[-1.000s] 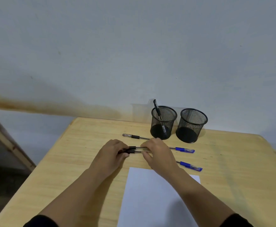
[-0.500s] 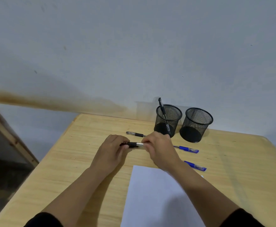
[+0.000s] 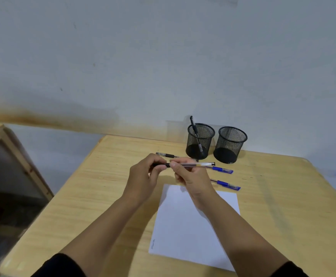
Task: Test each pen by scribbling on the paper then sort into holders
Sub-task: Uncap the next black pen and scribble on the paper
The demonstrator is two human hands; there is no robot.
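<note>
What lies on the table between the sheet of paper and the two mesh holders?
In the head view, two blue-capped pens lie there between paper and holders; the hands hold a pen above it.

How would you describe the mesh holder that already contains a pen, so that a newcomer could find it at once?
At the far edge of the wooden table, by the wall, stand two black mesh cups. It is the left cup. Unlike the empty right cup, a black pen leans inside it.

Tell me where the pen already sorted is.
In the head view, the black pen stands tilted inside the left mesh holder, at the table's far edge beside the other mesh holder.
</note>
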